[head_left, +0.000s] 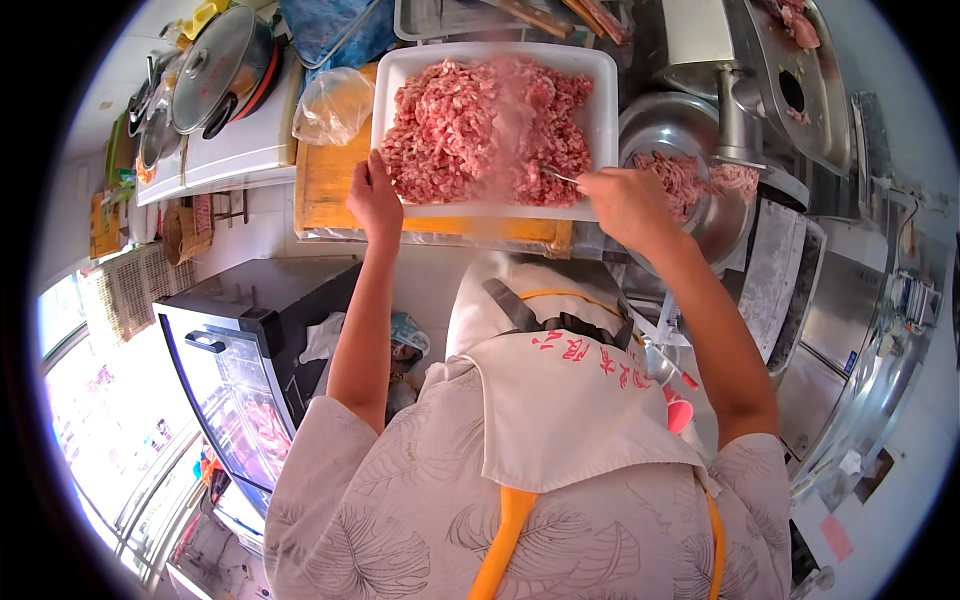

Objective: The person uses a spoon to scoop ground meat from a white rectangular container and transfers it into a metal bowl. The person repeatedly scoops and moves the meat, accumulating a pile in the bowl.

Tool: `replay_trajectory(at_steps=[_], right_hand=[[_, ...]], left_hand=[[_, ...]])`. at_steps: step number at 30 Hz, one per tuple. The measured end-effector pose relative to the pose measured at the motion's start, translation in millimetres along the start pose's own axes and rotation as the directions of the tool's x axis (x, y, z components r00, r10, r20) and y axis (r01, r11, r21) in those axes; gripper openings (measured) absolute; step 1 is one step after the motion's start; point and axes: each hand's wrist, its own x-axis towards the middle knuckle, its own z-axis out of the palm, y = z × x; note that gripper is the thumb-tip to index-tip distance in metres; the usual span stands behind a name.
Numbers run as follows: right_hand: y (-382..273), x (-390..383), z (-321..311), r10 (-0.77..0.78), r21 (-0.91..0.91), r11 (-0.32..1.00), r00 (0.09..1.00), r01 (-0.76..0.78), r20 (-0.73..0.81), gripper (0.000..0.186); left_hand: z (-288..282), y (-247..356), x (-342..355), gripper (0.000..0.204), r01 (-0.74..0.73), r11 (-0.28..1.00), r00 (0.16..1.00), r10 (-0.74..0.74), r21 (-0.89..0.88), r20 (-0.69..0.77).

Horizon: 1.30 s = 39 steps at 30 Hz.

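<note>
A white rectangular tray [610, 120] of minced meat [445, 120] lies over a yellow wooden board [325, 180]. My left hand [373, 195] is closed on the tray's left edge. My right hand [625, 205] grips the thin handle of a metal utensil [567, 176], whose far end is sunk in the mince at the tray's lower right. Right of the tray stands a steel bowl [638, 125] with more mince inside, under the outlet of a metal grinder [740, 105].
Beyond the grinder's body is a steel feed pan [835, 90] with meat. A lidded pan [210, 80] and plastic bag [330, 100] sit left of the tray. A glass-door cabinet [225, 370] stands low on my left; steel appliances [830, 330] line my right.
</note>
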Motion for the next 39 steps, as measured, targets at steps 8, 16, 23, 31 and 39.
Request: replay_trajectory(at_steps=[8,16,23,31,39], right_hand=[[-2,-6,-29,0.191,0.082,0.981,0.936,-0.174,-0.295,0.011],[1,16,9,0.042,-0.067,0.997,0.998,-0.039,0.047,0.011],[28,13,-4,0.198,0.282,0.927,0.961,-0.248,0.194,0.014],[47,20,-7,0.312,0.563,0.498,0.742,-0.66,0.594,0.021],[57,5,-16,0.284,0.653,0.19,0.677,-0.733,0.678,0.032]], left_hand=[[-2,9,-1,0.044,-0.01,0.998,1.0,0.009,0.06,0.019],[-1,5,-2,0.043,-0.016,0.995,1.0,0.015,0.094,0.014],[-1,3,0,0.043,-0.01,0.999,1.0,0.01,0.052,0.0],[-2,7,0,0.043,-0.034,0.997,0.999,0.034,0.072,0.005],[-2,5,1,0.043,-0.052,0.994,0.999,0.051,0.096,0.013]])
